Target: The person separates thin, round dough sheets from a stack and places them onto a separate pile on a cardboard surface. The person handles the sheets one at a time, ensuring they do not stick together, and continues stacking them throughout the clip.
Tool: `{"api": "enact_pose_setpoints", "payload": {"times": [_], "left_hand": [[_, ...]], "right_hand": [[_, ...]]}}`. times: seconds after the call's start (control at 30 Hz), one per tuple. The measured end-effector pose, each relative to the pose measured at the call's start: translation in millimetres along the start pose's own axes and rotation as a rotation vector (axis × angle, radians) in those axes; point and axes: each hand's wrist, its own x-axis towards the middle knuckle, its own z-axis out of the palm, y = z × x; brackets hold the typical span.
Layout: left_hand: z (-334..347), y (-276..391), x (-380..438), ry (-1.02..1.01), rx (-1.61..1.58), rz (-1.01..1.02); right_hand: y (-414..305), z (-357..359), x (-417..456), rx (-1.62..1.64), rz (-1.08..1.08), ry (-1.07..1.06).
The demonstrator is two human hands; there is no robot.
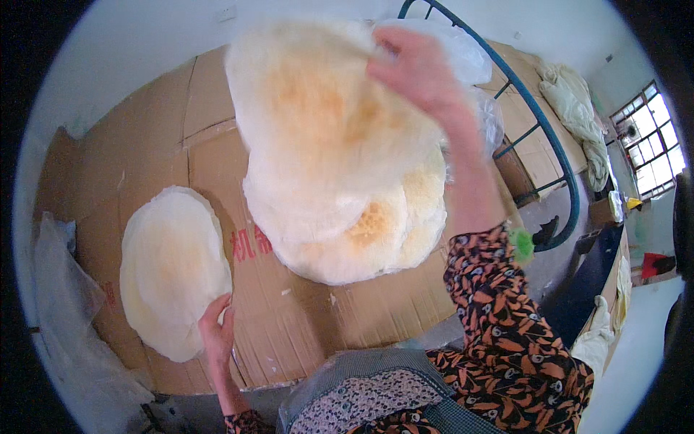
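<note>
My right hand (415, 70), blurred by motion, is raised at the top and grips the edge of a large thin round flatbread (309, 114) with browned patches. Beneath that sheet lies a pile of similar flatbreads (352, 255) on cardboard. At the left, a smaller stack of pale flatbreads (168, 266) rests on the same cardboard. My left hand (218, 325) is at the lower right edge of this stack, thumb and fingers around the rim; whether it grips the bread or only touches it is hard to tell.
Flattened cardboard (271, 336) covers the surface before me. A green metal bed rail (534, 108) curves along the right, with clear plastic bags (461, 51) beside it. Plastic sheeting (65, 309) hangs at the left edge. A crumpled pale cloth (574, 108) lies beyond the rail.
</note>
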Motion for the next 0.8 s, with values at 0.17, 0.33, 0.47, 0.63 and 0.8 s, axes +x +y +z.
{"api": "enact_pose_setpoints", "payload": {"times": [0.17,0.33,0.47,0.63,0.8], "left_hand": [[60,24,20,-0.182,-0.783,-0.169],[134,-5,25,-0.371,-1.538,-0.452],[171,-33,12,-0.439,-1.513,-0.822],[178,-30,9,-0.371,-1.43,-0.713],[170,-15,18,-0.437,-1.47,-0.647]], "right_hand": [[-64,-40,-35,0.102,-0.389,-0.067],[-79,52,-172,0.096,-0.142,-0.98],[-74,104,-261,0.277,-0.036,-1.147],[-104,148,-293,0.661,0.179,-0.625],[-123,177,-290,0.715,0.527,-0.595]]}}
